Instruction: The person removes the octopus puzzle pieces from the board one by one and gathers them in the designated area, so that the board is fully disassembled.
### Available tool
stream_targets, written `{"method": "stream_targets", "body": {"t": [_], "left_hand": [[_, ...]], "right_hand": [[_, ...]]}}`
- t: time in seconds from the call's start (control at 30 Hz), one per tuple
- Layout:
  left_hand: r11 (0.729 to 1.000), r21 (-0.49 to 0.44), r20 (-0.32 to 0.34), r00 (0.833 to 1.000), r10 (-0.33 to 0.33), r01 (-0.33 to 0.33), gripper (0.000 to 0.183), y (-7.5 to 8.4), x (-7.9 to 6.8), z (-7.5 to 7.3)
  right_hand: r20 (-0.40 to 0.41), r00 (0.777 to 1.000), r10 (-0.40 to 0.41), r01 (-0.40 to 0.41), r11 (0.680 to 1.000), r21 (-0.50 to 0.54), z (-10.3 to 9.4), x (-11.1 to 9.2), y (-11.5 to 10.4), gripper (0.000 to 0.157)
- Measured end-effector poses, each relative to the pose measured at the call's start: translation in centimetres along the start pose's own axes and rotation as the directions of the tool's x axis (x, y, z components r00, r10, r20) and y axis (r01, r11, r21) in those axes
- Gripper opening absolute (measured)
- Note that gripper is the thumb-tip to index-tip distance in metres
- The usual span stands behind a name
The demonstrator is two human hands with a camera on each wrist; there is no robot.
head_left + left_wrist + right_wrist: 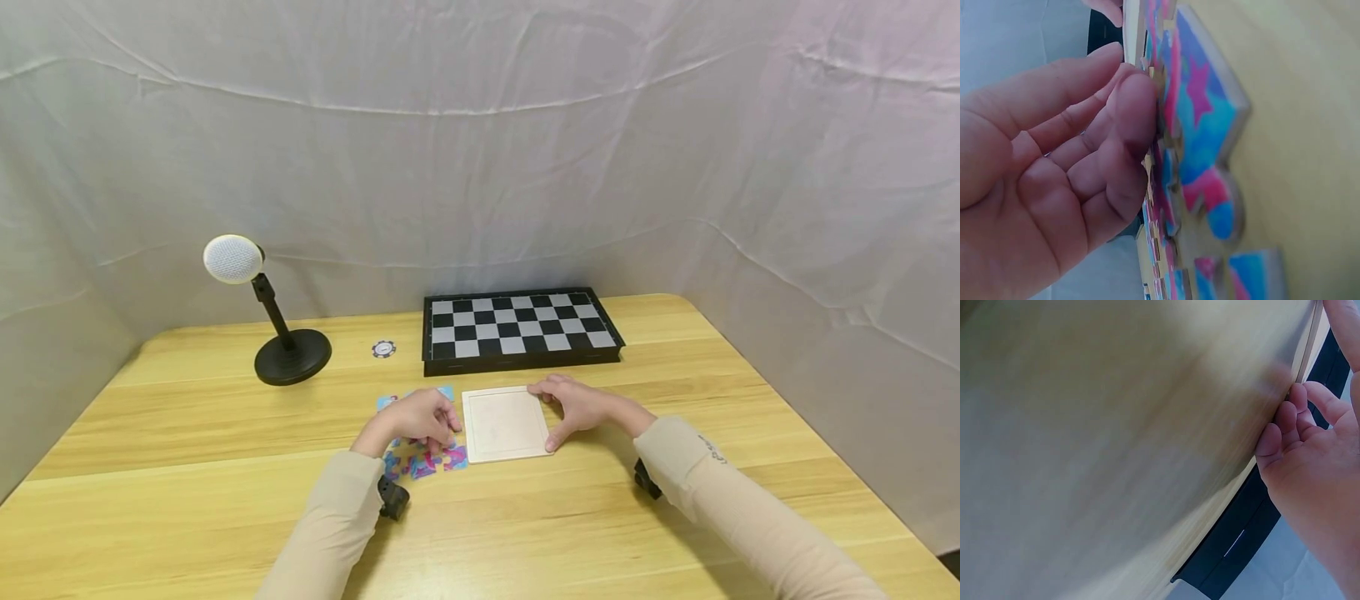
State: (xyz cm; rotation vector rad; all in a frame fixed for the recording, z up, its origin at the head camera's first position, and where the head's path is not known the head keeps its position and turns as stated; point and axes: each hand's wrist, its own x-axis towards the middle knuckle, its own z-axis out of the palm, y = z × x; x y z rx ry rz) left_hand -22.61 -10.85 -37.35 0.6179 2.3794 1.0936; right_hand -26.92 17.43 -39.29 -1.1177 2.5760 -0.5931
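Observation:
My left hand (426, 418) is over a group of jigsaw puzzle pieces (455, 457) printed in blue, pink and purple. Its fingers are bent, with their tips down at the pieces, and no piece shows between thumb and fingers. In the left wrist view, a blue puzzle piece with a pink star (1200, 100) lies close to those fingertips. Just right of the pieces lies a square, pale wooden puzzle tray (506, 425). My right hand (581, 408) grips its right side, thumb at the near corner and fingers at the far corner. The left hand hides part of the pieces.
Behind the tray stands a black-edged checkerboard box (522, 325). A round white chip (383, 349) lies to its left. Further left is a round-headed lamp or microphone (234, 259) on a black stand (292, 357). White cloth (480, 183) hangs behind the wooden table (525, 533).

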Motion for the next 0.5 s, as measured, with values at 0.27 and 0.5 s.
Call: {"method": "stream_targets", "body": {"t": [0.27,0.5], "left_hand": [[1.0,-0.004,-0.058,0.998,0.026,-0.027,0.006,-0.5,-0.9,-0.5],[0.999,0.052,-0.18,0.983,0.021,-0.012,0.008,-1.1,-2.3,-1.7]], "right_hand": [[0.004,1.0,-0.006,0.005,0.979,0.202,-0.4,-0.2,0.0,0.078],[-0.065,0.997,-0.035,0.044,0.99,0.134,-2.0,-1.1,-1.0,0.05]]}}
